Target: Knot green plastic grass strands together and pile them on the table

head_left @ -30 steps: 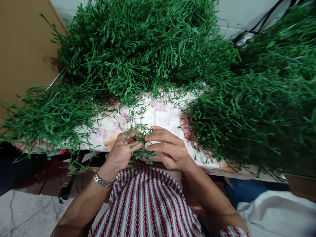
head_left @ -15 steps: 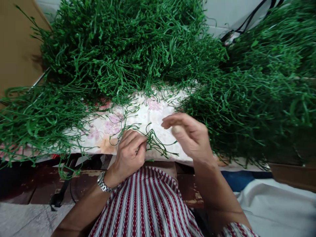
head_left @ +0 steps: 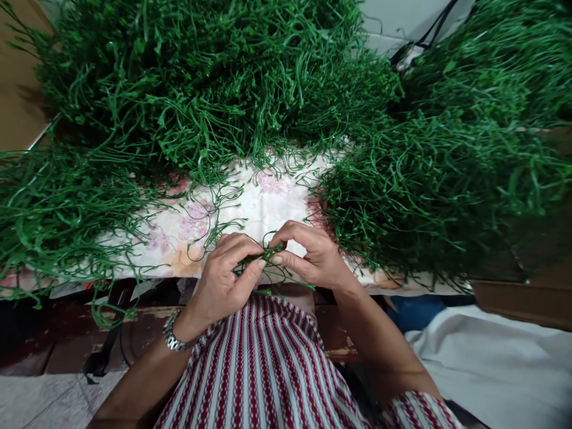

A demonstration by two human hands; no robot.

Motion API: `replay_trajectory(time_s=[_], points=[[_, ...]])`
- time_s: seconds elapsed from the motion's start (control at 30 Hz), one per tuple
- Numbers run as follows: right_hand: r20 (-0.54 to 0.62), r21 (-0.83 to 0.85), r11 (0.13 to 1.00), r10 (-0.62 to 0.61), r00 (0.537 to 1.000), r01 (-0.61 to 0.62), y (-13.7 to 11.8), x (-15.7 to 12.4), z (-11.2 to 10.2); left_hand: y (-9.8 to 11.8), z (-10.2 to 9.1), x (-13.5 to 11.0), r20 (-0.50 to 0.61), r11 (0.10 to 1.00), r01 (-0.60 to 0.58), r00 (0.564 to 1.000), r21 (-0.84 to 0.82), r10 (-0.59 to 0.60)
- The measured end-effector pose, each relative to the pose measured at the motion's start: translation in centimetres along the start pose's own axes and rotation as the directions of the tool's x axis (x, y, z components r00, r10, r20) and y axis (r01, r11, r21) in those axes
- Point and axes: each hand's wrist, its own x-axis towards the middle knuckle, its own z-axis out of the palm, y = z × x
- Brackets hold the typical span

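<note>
Between my two hands is a small bunch of thin green stems (head_left: 269,255) with little forked tips; they look like plastic artificial plant stems. My left hand (head_left: 227,275), with a metal watch on the wrist, is closed around one side of the bunch. Thumb and fingertips of my right hand (head_left: 316,256) pinch the same bunch from the other side, so the fingertips of both hands nearly meet. Part of the bunch is hidden behind the fingers. Beneath lies a white flowered cloth (head_left: 250,208) near the table's front edge.
A large heap of green stems (head_left: 201,77) rises at the back. More piles lie at the left (head_left: 58,208) and at the right (head_left: 424,196). A cardboard surface (head_left: 18,77) stands far left. Pale fabric (head_left: 496,363) lies at lower right, beside a dark-edged box.
My right hand has come down and left from beside the bunch, and its parted fingers have closed on the stems. My left hand has kept its hold. The view has shifted slightly.
</note>
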Motion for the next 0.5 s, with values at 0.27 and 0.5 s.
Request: replay_trajectory(time_s=[0.27, 0.5], points=[[0.107, -0.098, 0.995, 0.022, 0.994, -0.011, 0.03, -0.24, -0.38, -0.28, -0.21, -0.04, -0.002, 0.999, -0.02, 1.0, 0.029, 0.02], [0.106, 0.023, 0.999, 0.045, 0.993, -0.047, -0.05, 0.0, 0.14, -0.25, -0.08, -0.47, -0.051, 0.997, -0.064, 0.997, 0.036, 0.066]])
